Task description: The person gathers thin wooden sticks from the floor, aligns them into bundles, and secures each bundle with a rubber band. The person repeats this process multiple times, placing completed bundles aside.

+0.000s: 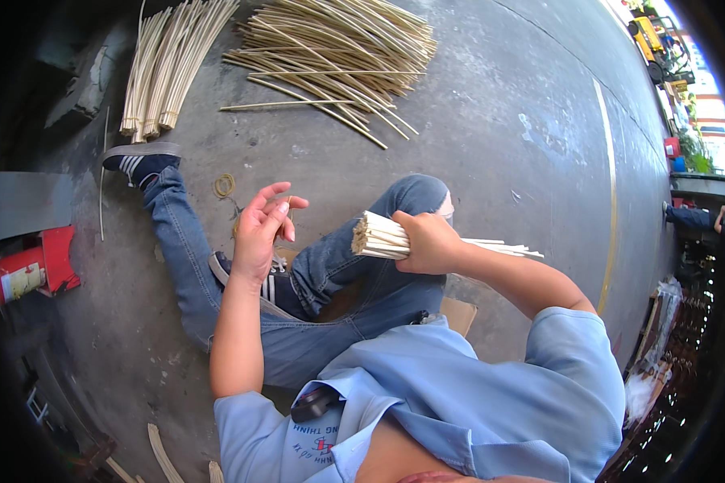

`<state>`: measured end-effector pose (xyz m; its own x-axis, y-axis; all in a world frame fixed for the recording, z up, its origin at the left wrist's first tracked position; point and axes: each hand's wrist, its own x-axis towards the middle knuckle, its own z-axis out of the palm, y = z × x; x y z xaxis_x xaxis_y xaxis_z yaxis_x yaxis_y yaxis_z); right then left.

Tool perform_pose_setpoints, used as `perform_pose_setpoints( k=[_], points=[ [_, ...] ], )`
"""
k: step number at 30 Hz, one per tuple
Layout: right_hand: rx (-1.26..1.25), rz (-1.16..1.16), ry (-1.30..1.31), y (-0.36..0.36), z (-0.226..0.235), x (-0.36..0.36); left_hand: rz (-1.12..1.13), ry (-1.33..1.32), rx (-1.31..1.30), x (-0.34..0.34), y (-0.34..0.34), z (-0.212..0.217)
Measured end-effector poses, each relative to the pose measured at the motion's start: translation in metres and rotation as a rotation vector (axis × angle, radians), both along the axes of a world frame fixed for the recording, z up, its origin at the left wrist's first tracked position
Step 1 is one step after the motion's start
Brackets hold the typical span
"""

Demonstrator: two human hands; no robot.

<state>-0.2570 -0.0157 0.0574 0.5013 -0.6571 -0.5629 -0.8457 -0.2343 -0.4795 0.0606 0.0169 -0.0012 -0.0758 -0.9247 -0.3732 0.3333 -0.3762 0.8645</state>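
Observation:
My right hand (429,242) grips a bundle of pale bamboo sticks (383,239), held level over my bent knee, with the cut ends pointing left. My left hand (263,229) is raised a little to the left of the bundle, fingers spread and curled; a thin rubber band seems to hang at its fingertips, though I cannot tell for sure. I sit on the concrete floor in jeans and dark sneakers.
A loose pile of bamboo sticks (338,48) lies ahead on the floor, and a tidier bundle (165,68) lies to its left. Rubber bands (224,185) lie near my left leg. A red can (26,274) sits at far left. Another person (697,217) is at far right.

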Motion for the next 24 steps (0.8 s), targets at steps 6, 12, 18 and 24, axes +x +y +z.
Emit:
perform_pose_setpoints(
  k=[6,12,18,24],
  points=[
    [-0.176,0.138,0.011,-0.007,0.013,0.003,-0.137,-0.279,-0.253,-0.035,0.012,0.032],
    [-0.271,0.298,0.085,-0.022,0.016,0.012,-0.229,-0.395,-0.205,-0.048,0.02,0.069],
    [-0.369,0.497,0.077,-0.02,0.005,0.029,-0.516,-0.974,-0.327,-0.068,0.016,0.082],
    [-0.522,0.453,-0.071,-0.026,0.015,0.03,-0.555,-0.861,-0.289,-0.069,0.004,0.072]
  ],
)
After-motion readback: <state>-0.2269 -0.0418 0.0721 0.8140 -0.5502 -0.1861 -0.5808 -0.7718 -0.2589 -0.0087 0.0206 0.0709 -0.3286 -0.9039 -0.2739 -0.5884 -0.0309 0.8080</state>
